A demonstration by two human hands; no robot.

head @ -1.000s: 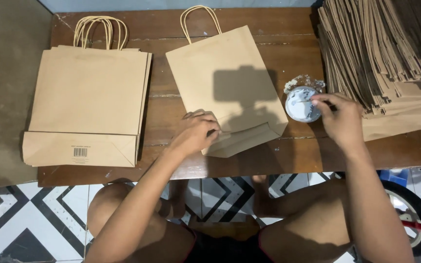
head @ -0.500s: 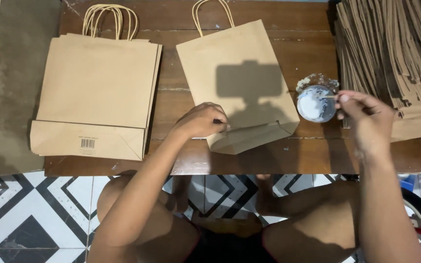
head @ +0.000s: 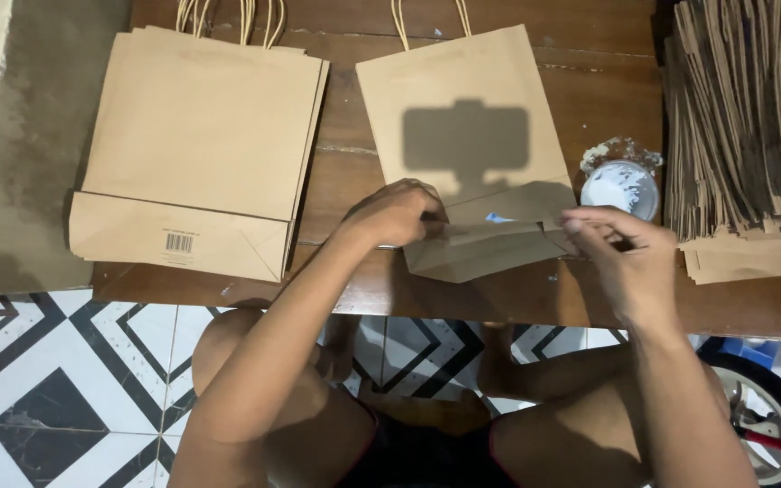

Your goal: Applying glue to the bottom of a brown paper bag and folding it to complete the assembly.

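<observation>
A flat brown paper bag (head: 463, 99) with twine handles lies in the middle of the wooden table (head: 354, 172). My left hand (head: 397, 213) grips the bag's folded bottom flap at its left side and lifts it slightly. My right hand (head: 623, 256) hovers over the flap's right end, fingers pinched on a thin stick. A dab of white glue (head: 497, 218) shows under the flap. The small round glue container (head: 620, 186) stands just right of the bag.
A stack of finished brown bags (head: 201, 136) lies at the left. A large pile of flat brown bag blanks (head: 752, 117) fills the right of the table. Below are my knees, a patterned tile floor and a small wheel (head: 761, 416).
My right hand left the glue container and moved left and down to the bag's bottom flap. My left hand raised the flap, exposing white glue. The view shifted left.
</observation>
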